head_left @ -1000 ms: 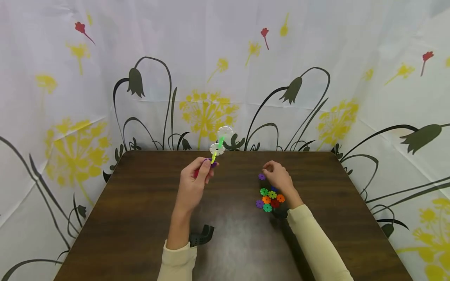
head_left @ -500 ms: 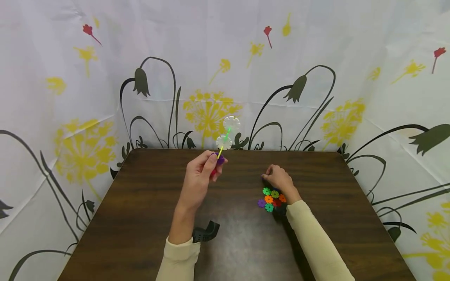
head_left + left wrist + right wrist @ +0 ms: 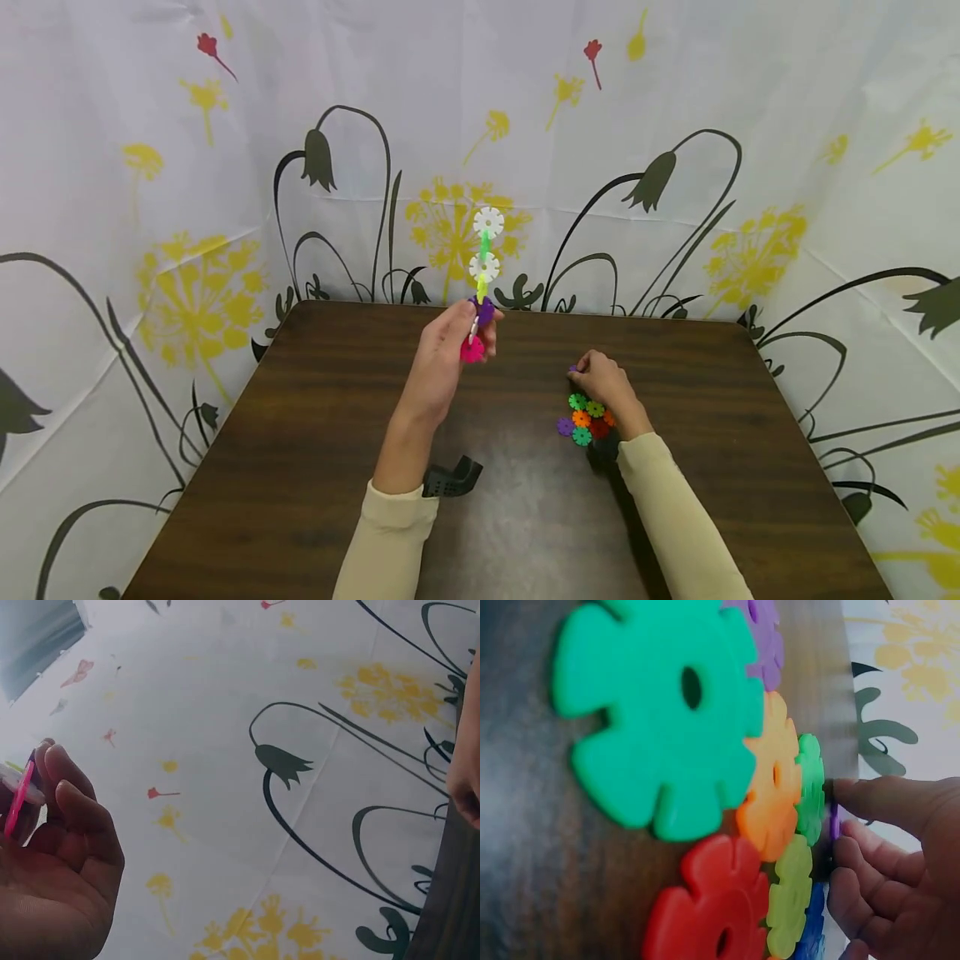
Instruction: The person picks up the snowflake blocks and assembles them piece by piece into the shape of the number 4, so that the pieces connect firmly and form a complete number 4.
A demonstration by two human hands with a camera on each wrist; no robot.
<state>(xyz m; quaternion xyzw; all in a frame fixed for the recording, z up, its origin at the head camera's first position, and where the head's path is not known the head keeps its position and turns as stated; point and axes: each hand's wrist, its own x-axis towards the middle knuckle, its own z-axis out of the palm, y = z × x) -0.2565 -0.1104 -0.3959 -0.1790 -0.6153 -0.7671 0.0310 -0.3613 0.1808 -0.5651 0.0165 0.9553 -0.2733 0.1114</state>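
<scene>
Raised above the table, my left hand (image 3: 437,367) grips a chain of slotted flower-shaped plastic discs (image 3: 483,267). White, green, yellow and purple discs stand upward in it, and a pink disc (image 3: 472,350) hangs at its lower end. In the left wrist view the pink disc shows edge-on beside the curled fingers. Low over the table at right, my right hand (image 3: 609,387) pinches a purple disc (image 3: 835,821) between thumb and fingertips. Closest to that hand lie loose discs: green (image 3: 577,402), yellow-green (image 3: 595,409), orange (image 3: 581,419), teal (image 3: 582,436) and red (image 3: 599,428).
Another purple disc (image 3: 565,427) lies at the left of the loose group. A blue disc (image 3: 811,926) shows in the right wrist view. The brown wooden table (image 3: 337,442) ends at a flower-printed curtain (image 3: 450,83). A black wrist mount (image 3: 453,478) juts from the left sleeve.
My left hand has risen and moved right with the chain, which now stands more upright and shows its pink end. My right fingers have closed on the purple disc.
</scene>
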